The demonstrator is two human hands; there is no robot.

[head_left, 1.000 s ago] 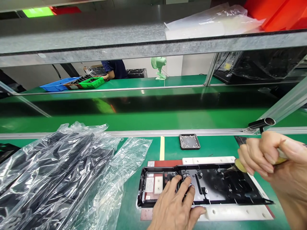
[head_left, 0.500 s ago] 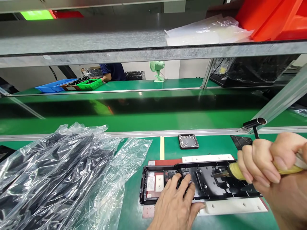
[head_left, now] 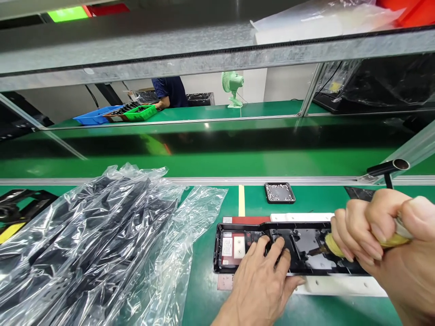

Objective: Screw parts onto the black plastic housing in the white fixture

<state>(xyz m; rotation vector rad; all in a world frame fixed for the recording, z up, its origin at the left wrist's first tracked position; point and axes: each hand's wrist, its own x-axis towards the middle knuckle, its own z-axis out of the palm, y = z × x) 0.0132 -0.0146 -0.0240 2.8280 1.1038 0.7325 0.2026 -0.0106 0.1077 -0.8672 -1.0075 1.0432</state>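
A long black plastic housing [head_left: 295,244] lies open side up on a red base plate [head_left: 249,220] with white blocks [head_left: 340,286] along it. My left hand [head_left: 260,276] rests on the housing with fingers spread inside it and the thumb over the near edge. In my right hand [head_left: 377,231], fingers are wrapped around a yellow-handled tool [head_left: 331,246] with a tapered metal tip. Its tip points down left into the housing, by a small post; whether they touch I cannot tell. Beyond the housing sits a small black tray [head_left: 280,193] holding many tiny metal parts.
Plastic-wrapped black parts [head_left: 112,235] are piled at the left. A black tube on a stand [head_left: 389,168] stands at the right. A metal shelf edge [head_left: 204,61] crosses above. Across the green bench are a fan [head_left: 233,86], bins [head_left: 95,116] and another person [head_left: 170,93].
The view has shifted, so the bench items appear further right. The tool's tip has moved slightly left and nearer along the housing, towards a small post. My left hand stays on the housing.
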